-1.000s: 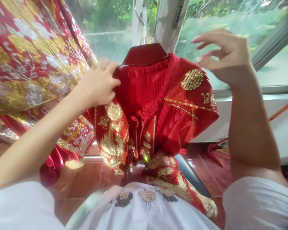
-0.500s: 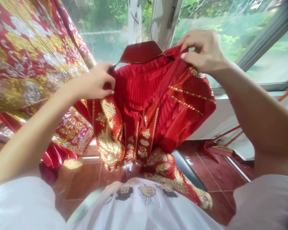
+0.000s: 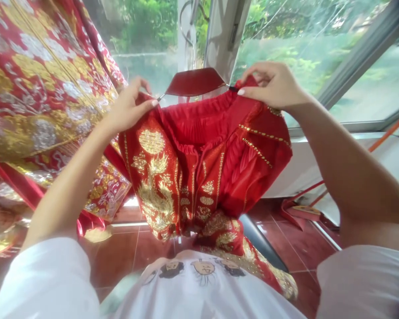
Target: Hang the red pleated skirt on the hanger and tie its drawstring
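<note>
A red skirt (image 3: 153, 177) with gold embroidery, gold bead lines and a gathered waist hangs in front of me. It is on a clip hanger (image 3: 196, 83) with a dark red middle plate and a metal hook above. My left hand (image 3: 129, 108) pinches the skirt's waist at the hanger's left end, thumb on top. Around the waist by the black right clip (image 3: 233, 88), my right hand (image 3: 274, 86) is closed, thumb in front and fingers behind. The left clip is mostly hidden by my hand. Lower down, the skirt's folds drape near my lap.
Another red garment (image 3: 43, 84) with gold and silver embroidery hangs close on the left. Behind the hanger are window panes (image 3: 306, 66) and a frame. A black seat edge (image 3: 266, 241) shows beneath the skirt. On the tiled floor to the right lies a red dustpan (image 3: 292, 212).
My right hand has come down and inward with the skirt's waist, now beside the right clip. My left hand has risen slightly to the left clip. The hanger sits a little lower.
</note>
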Action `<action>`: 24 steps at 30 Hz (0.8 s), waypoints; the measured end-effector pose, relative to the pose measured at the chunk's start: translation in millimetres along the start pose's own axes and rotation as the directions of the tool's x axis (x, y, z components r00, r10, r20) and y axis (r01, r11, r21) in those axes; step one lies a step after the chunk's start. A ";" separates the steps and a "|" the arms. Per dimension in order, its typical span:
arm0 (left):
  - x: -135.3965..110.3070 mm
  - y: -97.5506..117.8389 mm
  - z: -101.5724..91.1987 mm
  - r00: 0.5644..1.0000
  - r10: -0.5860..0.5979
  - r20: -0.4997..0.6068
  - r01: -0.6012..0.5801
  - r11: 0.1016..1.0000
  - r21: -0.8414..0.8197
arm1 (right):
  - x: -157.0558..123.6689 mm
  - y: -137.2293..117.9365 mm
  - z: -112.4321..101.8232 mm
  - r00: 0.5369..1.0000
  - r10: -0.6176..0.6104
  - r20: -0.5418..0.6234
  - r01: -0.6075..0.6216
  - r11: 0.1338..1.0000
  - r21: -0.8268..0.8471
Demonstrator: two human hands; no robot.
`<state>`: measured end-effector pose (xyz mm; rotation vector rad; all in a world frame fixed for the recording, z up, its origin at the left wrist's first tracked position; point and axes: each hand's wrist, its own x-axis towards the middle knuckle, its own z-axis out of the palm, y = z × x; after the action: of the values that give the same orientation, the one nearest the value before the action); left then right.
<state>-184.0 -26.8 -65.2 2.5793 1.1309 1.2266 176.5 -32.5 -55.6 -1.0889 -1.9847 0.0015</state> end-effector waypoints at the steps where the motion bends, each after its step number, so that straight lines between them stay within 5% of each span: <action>1: -1.1 -1.8 -2.8 0.999 0.018 0.032 -0.018 1.000 -0.009 | -2.7 -1.1 -1.7 0.999 0.007 0.038 -0.008 1.000 0.025; 7: -22.9 -13.2 -12.1 0.995 -0.066 0.069 0.054 0.985 0.164 | -7.1 -10.0 -5.6 0.987 0.121 0.102 -0.119 0.993 -0.029; 12: -20.8 -33.7 -18.8 0.987 -0.060 0.149 0.056 0.998 0.029 | 0.8 -8.1 6.7 0.994 0.083 0.076 -0.066 0.978 -0.198; 15: -16.0 -29.0 -20.8 0.973 -0.160 0.167 0.133 0.977 0.165 | -14.9 -10.7 20.3 0.990 -0.007 -0.139 -0.040 0.944 -0.328; 16: -18.5 -21.9 -20.2 0.981 -0.153 0.121 0.122 0.965 0.231 | -26.3 -14.4 27.8 0.959 -0.072 -0.273 -0.039 0.924 -0.380; 18: -30.6 -4.6 -16.6 0.995 -0.077 -0.066 0.095 0.938 0.332 | -56.9 -26.0 49.4 0.822 -0.215 -0.528 -0.053 0.893 -0.446; 20: -48.0 7.6 -10.3 0.957 -0.028 -0.288 0.130 0.931 0.340 | -91.2 -40.7 78.0 0.737 -0.226 -0.637 -0.053 0.920 -0.388; 24: -77.6 2.3 8.4 0.897 -0.221 -0.383 0.270 0.960 0.079 | -137.0 -62.6 135.8 0.916 0.207 -0.345 -0.217 0.976 0.009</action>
<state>-208.7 -76.6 -120.2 2.2438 1.5986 1.6683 77.1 -116.0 -211.4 -1.2281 -1.5524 -0.0968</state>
